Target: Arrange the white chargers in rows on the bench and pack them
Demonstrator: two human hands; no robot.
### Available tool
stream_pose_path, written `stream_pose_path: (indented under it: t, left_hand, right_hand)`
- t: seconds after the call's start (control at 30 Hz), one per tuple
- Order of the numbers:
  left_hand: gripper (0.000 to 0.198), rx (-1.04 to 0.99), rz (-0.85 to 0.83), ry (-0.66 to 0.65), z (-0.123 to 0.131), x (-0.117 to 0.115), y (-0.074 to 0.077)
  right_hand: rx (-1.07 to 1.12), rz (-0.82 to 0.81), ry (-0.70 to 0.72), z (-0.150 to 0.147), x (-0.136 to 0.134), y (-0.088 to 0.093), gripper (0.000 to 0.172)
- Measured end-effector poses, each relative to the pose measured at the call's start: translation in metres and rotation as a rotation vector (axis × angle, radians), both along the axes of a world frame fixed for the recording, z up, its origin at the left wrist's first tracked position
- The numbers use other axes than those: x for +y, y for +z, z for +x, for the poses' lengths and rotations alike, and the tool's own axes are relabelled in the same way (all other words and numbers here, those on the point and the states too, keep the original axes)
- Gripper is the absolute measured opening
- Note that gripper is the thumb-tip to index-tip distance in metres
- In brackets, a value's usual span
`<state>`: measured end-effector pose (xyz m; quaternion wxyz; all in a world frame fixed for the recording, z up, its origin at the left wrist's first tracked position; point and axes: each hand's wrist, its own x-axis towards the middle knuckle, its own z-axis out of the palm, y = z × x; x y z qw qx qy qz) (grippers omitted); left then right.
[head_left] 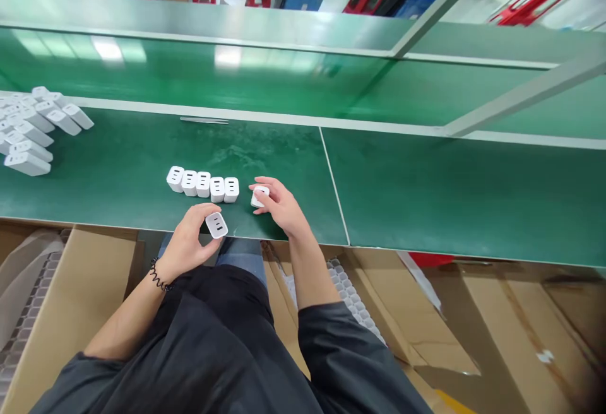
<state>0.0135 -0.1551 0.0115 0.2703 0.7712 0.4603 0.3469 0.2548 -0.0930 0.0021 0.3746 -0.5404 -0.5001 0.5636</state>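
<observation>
My left hand (189,243) is closed round a small white charger block (216,225), its port face turned up, just at the near edge of the green table (402,180). My right hand (279,202) grips a second white charger block (259,196) that rests on the table. Just left of it stands a tight row of several white charger blocks (203,185), side by side on the green surface. A black coiled band sits on my left wrist.
A heap of several white charger blocks (33,130) lies at the far left of the table. Open cardboard boxes (80,300) with tray inserts stand below the near edge on both sides of my lap. Metal rails cross the table; red stools stand beyond.
</observation>
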Motion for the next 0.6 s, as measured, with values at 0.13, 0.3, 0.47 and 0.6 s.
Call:
stream_pose_path:
  t: [0.13,0.3,0.47,0.6]
  left_hand:
    - [0.042,-0.015,-0.074,-0.007,-0.003,-0.001,-0.005]
    - [0.045,-0.256,-0.269,-0.011,-0.003,0.000,-0.006]
    - [0.058,-1.110,-0.907,-0.043,0.012,-0.002,-0.007]
    - [0.045,-1.493,-1.248,-0.031,0.030,-0.008,-0.008]
  right_hand:
    - [-0.346,0.124,0.069,-0.017,0.026,-0.001,0.048]
    - [-0.472,0.374,-0.125,-0.020,0.007,0.010,0.041]
    - [-0.114,0.535,-0.066,-0.023,-0.051,0.014,0.035]
    - [-0.164,0.674,0.088,-0.034,-0.077,0.013,0.051]
